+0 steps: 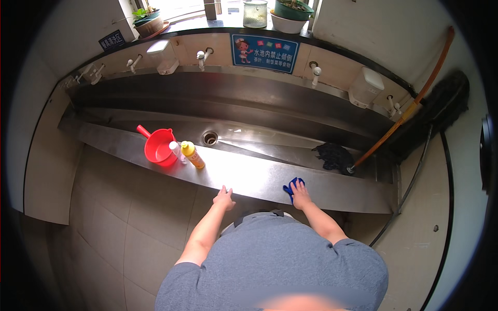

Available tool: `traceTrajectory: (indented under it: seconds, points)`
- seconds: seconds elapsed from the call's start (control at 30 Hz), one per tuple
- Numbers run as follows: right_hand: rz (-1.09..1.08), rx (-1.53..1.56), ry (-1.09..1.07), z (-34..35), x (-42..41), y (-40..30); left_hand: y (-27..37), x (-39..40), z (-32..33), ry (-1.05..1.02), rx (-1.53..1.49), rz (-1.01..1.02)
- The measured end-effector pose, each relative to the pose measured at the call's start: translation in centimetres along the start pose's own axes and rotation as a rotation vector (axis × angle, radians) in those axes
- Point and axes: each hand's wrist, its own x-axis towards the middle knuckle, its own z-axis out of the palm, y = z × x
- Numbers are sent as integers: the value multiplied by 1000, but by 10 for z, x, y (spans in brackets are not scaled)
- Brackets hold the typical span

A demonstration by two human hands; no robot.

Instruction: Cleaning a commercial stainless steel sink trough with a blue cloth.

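My right hand (301, 195) lies on a blue cloth (288, 189), pressing it against the wide front ledge of a stainless steel trough sink (249, 171). At the ledge's front edge is my left hand (223, 199), fingers apart and nothing in it. Farther left on the ledge stand a red plastic dipper (159, 145), a bottle with a white cap (178, 152) and a yellow-capped squeeze bottle (193, 154), close beside one another.
Behind the ledge, the basin has a round drain (210, 138). A dark mop head (334, 156) rests in its right part, its orange handle (408, 112) leaning up rightward. White taps (316, 72) and plastic dispensers (366, 87) line the back wall. A black hose (418, 171) hangs at right.
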Motion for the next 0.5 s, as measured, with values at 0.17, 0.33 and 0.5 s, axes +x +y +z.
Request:
traceTrajectory:
  seconds: [0.17, 0.33, 0.5]
  points:
    - [356, 94, 38, 2, -21, 84, 0, 0, 2, 26, 15, 8]
    - [718, 187, -6, 1, -33, 114, -1, 2, 5, 26, 16, 14]
    - [820, 217, -53, -13, -30, 94, 2, 7, 9, 36, 26, 2]
